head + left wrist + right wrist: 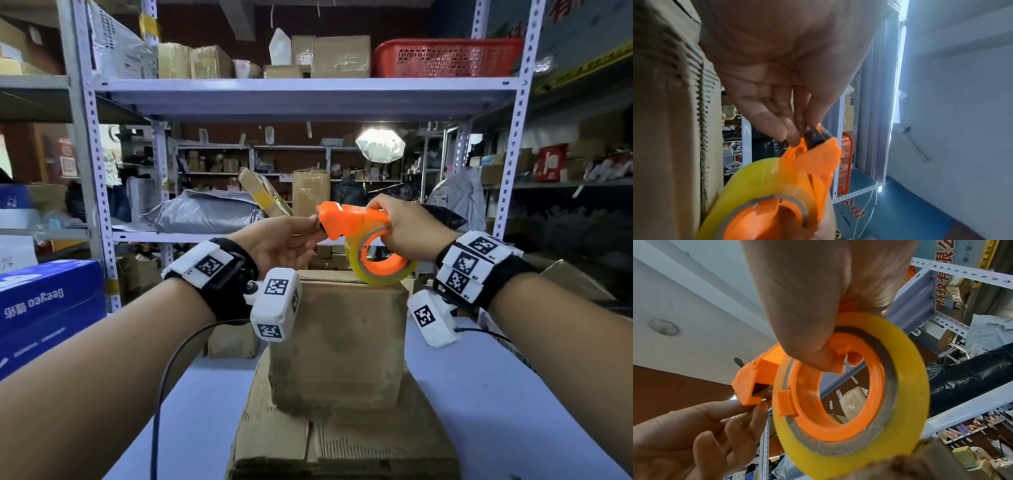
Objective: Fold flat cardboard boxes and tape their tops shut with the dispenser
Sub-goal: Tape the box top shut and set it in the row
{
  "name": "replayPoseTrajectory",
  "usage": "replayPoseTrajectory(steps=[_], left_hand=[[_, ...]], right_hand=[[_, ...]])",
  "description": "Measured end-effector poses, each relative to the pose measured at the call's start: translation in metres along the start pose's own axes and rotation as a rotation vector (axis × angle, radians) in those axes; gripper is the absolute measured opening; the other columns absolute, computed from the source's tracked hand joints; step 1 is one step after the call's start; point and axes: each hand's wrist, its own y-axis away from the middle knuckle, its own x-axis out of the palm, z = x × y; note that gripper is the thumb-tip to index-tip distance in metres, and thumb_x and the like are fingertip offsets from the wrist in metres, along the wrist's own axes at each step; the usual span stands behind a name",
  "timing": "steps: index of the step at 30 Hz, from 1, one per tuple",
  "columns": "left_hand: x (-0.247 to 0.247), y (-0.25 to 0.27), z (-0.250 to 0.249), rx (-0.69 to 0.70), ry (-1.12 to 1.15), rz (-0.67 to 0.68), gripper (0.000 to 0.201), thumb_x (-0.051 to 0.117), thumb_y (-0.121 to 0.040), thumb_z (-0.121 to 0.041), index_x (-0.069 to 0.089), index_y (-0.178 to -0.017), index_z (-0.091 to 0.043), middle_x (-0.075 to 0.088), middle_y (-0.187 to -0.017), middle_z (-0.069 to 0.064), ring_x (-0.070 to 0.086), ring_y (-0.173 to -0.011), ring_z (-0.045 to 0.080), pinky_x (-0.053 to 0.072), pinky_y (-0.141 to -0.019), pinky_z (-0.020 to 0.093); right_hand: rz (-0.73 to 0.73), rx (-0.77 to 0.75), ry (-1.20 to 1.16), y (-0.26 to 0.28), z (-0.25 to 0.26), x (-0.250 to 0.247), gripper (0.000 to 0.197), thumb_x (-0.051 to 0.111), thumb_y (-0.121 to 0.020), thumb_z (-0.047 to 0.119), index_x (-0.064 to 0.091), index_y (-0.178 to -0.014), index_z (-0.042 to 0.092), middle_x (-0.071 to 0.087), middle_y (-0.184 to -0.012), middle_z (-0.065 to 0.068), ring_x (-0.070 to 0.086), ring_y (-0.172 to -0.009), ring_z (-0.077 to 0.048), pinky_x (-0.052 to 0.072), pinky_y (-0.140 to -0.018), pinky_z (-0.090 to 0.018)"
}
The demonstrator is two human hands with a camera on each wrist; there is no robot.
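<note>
A folded brown cardboard box [337,342] stands upright on a stack of flat cardboard [342,445]. Just above the box's top far edge, my right hand [404,226] grips the orange tape dispenser [356,222], fingers hooked through its ring [828,360]. Its yellowish tape roll [380,270] hangs just over the box top. My left hand [313,222] reaches in from the left, and its fingertips [795,133] pinch the tape end at the dispenser's front mouth [748,382]. The box wall [663,129] fills the left of the left wrist view.
A blue carton [48,301] sits at the left beside the pale table [496,394]. Metal shelving [308,92] packed with parcels and a red basket [448,56] stands right behind the box. A black cable [164,377] hangs from my left wrist.
</note>
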Motion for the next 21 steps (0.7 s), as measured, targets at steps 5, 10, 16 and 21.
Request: replayPoseTrajectory(steps=[5,10,16,21], left_hand=[[-0.003,-0.001,0.0,-0.006,0.061,0.007,0.021,0.067,-0.095,-0.029,0.072,-0.084,-0.012,0.077,-0.081,0.003,0.061,-0.05,0.006,0.055,-0.048,0.02],[-0.002,0.0,0.003,-0.024,0.092,0.05,0.019,0.073,-0.081,-0.028,0.076,-0.07,-0.013,0.077,-0.079,0.001,0.061,-0.047,0.007,0.053,-0.044,0.018],[-0.001,0.007,-0.006,-0.022,0.099,0.068,0.019,0.06,-0.098,-0.022,0.066,-0.083,-0.011,0.073,-0.063,0.001,0.056,-0.039,0.004,0.047,-0.039,0.014],[-0.002,0.016,-0.018,0.01,0.127,0.094,0.02,0.059,-0.098,-0.022,0.063,-0.082,-0.012,0.068,-0.055,-0.002,0.053,-0.036,0.002,0.043,-0.037,0.012]], right_hand=[[-0.008,-0.009,0.028,-0.001,0.002,0.001,0.036,0.056,-0.085,0.008,0.054,-0.115,0.029,0.063,-0.092,0.003,0.06,-0.081,-0.018,0.054,-0.071,-0.039],[-0.01,-0.02,0.034,-0.001,0.002,0.002,0.038,0.057,-0.086,0.006,0.054,-0.116,0.03,0.062,-0.094,0.003,0.059,-0.083,-0.019,0.053,-0.072,-0.038],[-0.01,-0.07,0.087,0.002,0.003,-0.009,0.044,0.054,-0.084,0.001,0.052,-0.119,0.028,0.062,-0.095,0.0,0.059,-0.084,-0.022,0.05,-0.071,-0.037],[-0.033,-0.126,0.099,-0.001,0.01,-0.022,0.046,0.056,-0.084,0.001,0.052,-0.121,0.028,0.057,-0.093,0.005,0.058,-0.083,-0.022,0.045,-0.066,-0.033]])
